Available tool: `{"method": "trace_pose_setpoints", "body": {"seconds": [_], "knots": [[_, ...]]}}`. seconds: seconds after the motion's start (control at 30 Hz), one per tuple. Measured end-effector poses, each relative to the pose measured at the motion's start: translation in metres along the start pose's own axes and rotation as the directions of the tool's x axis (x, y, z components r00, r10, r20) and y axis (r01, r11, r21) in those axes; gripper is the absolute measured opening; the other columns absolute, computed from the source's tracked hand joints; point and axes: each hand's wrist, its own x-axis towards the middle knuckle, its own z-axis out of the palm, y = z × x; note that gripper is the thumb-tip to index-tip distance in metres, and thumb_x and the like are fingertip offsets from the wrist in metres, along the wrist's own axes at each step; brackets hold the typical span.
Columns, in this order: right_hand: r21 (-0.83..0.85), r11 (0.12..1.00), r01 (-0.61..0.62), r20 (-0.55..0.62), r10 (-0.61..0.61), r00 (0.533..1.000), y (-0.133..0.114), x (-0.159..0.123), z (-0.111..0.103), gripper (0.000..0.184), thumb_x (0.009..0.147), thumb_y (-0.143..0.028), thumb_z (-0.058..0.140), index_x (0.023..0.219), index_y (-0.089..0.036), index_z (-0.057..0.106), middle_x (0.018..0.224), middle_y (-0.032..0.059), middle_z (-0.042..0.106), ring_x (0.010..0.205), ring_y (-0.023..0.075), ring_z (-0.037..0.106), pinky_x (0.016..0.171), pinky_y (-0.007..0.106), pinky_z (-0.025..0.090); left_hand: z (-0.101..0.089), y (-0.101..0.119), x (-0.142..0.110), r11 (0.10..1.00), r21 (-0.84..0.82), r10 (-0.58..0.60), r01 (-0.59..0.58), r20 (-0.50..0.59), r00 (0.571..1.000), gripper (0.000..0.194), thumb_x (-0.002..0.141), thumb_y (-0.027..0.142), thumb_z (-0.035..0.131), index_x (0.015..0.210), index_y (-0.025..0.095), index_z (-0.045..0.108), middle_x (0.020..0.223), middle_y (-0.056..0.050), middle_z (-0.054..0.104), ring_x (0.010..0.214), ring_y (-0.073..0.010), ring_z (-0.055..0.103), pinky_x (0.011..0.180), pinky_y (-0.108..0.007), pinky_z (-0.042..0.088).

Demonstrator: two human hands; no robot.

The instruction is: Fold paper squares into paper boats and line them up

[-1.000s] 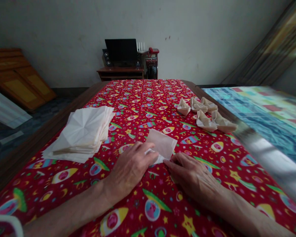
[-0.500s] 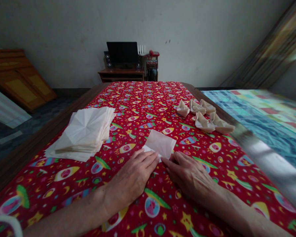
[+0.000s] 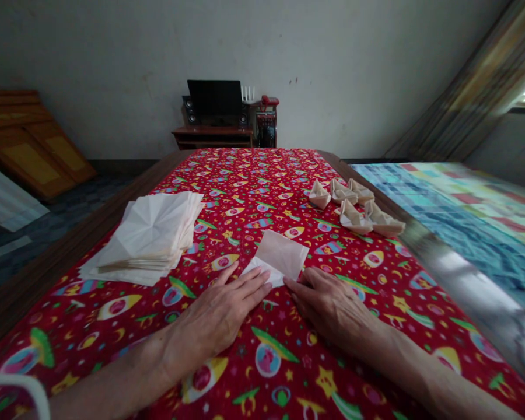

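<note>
A partly folded sheet of pale paper (image 3: 283, 252) lies flat on the red tablecloth in front of me, its near part whiter than the far flap. My left hand (image 3: 230, 300) rests with fingers stretched out and spread, the fingertips lying on the paper's near left part. At the near right edge, my right hand (image 3: 328, 300) has its fingers curled, with thumb and forefinger closed at the paper's corner. To the left is a stack of creased paper sheets (image 3: 151, 227). Several folded paper boats (image 3: 354, 219) stand at the right.
The patterned red tablecloth (image 3: 266, 175) covers a long dark wooden table. A white curved bar (image 3: 20, 382) shows at the bottom left. Beyond the table stands a desk with a monitor (image 3: 215, 102). A bed (image 3: 464, 216) lies to the right, a wooden cabinet (image 3: 30, 140) to the left.
My left hand has slid left along the paper with its fingers spreading, uncovering more of the white near part. The right hand stays at the corner. The camera view has shifted slightly.
</note>
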Motion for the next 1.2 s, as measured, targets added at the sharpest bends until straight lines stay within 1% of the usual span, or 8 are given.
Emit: {"method": "trace_pose_setpoints", "body": {"seconds": [0.43, 0.63, 0.8, 0.93, 1.0, 1.07, 1.13, 1.2], "knots": [[0.007, 1.000, 0.003, -0.052, -0.003, 0.999, 0.002, -0.001, 0.004, 0.022, 0.093, -0.021, 0.043, 0.105, -0.019, 0.061, 0.079, 0.0032, 0.053, 0.067, 0.0139, 0.046, 0.056, 0.027, 0.028, -0.008, -0.004, -0.024, 0.997, 0.061, -0.037, 0.042, -0.079, 0.996, 0.057, 0.079, -0.003, 0.033, 0.132, 0.015, 0.048, 0.139, -0.006, 0.049, 0.128, -0.0184, 0.044, 0.107, -0.039, 0.036], [0.018, 1.000, -0.001, -0.048, 0.002, 0.999, 0.000, 0.000, 0.003, 0.021, 0.093, -0.021, 0.042, 0.102, -0.019, 0.061, 0.077, 0.0029, 0.053, 0.065, 0.0141, 0.046, 0.055, 0.027, 0.028, -0.016, 0.003, -0.006, 0.999, 0.031, -0.020, 0.026, -0.189, 0.982, 0.041, 0.088, 0.004, 0.036, 0.123, 0.013, 0.056, 0.131, -0.006, 0.056, 0.128, -0.0200, 0.042, 0.111, -0.040, 0.032], [0.117, 0.993, -0.014, -0.043, 0.019, 0.999, 0.004, 0.001, 0.002, 0.019, 0.092, -0.020, 0.044, 0.094, -0.019, 0.062, 0.076, 0.0026, 0.055, 0.064, 0.0127, 0.048, 0.055, 0.025, 0.031, -0.016, 0.010, 0.016, 1.000, -0.028, -0.004, 0.000, -0.146, 0.989, 0.029, 0.091, 0.011, 0.043, 0.118, 0.015, 0.054, 0.123, -0.006, 0.059, 0.117, -0.0184, 0.051, 0.102, -0.034, 0.042], [0.253, 0.968, -0.003, -0.137, 0.039, 0.990, 0.028, 0.004, -0.001, 0.021, 0.092, -0.020, 0.044, 0.091, -0.017, 0.064, 0.075, 0.0029, 0.058, 0.065, 0.0118, 0.052, 0.060, 0.024, 0.039, -0.014, 0.008, 0.024, 0.999, -0.032, -0.006, 0.002, -0.098, 0.995, 0.022, 0.092, 0.011, 0.044, 0.109, 0.017, 0.056, 0.113, -0.006, 0.061, 0.109, -0.0186, 0.054, 0.095, -0.035, 0.045], [0.232, 0.973, 0.015, -0.222, 0.038, 0.974, 0.045, 0.008, -0.001, 0.024, 0.090, -0.016, 0.046, 0.108, -0.018, 0.062, 0.094, 0.0080, 0.061, 0.080, 0.0152, 0.057, 0.068, 0.027, 0.045, -0.015, 0.006, 0.024, 1.000, -0.016, 0.003, -0.005, -0.081, 0.997, 0.024, 0.090, 0.009, 0.046, 0.112, 0.016, 0.055, 0.112, -0.006, 0.061, 0.107, -0.0194, 0.054, 0.093, -0.035, 0.045], [0.171, 0.984, 0.049, -0.192, -0.016, 0.981, 0.059, 0.012, 0.000, 0.041, 0.086, -0.012, 0.048, 0.126, -0.020, 0.052, 0.123, 0.0144, 0.052, 0.105, 0.0215, 0.054, 0.080, 0.034, 0.048, -0.015, 0.004, 0.024, 1.000, 0.004, 0.021, -0.020, -0.068, 0.997, 0.029, 0.088, 0.007, 0.047, 0.115, 0.015, 0.054, 0.114, -0.006, 0.061, 0.108, -0.0200, 0.054, 0.093, -0.035, 0.044], [0.126, 0.991, 0.050, -0.165, -0.029, 0.986, 0.067, 0.015, 0.002, 0.051, 0.084, -0.006, 0.045, 0.133, -0.020, 0.046, 0.135, 0.0168, 0.043, 0.117, 0.0245, 0.049, 0.087, 0.039, 0.047, -0.015, 0.001, 0.022, 0.999, 0.032, 0.037, -0.035, -0.075, 0.997, 0.032, 0.087, 0.005, 0.047, 0.117, 0.015, 0.053, 0.114, -0.007, 0.061, 0.109, -0.0201, 0.053, 0.092, -0.035, 0.043], [0.113, 0.992, 0.058, -0.151, -0.040, 0.988, 0.070, 0.016, 0.004, 0.055, 0.082, -0.003, 0.042, 0.135, -0.020, 0.043, 0.136, 0.0169, 0.043, 0.117, 0.0239, 0.050, 0.087, 0.039, 0.048, -0.015, -0.004, 0.022, 0.997, 0.066, 0.051, -0.044, -0.100, 0.994, 0.031, 0.088, 0.006, 0.046, 0.116, 0.016, 0.055, 0.113, -0.007, 0.062, 0.108, -0.0199, 0.054, 0.091, -0.035, 0.043]]}}
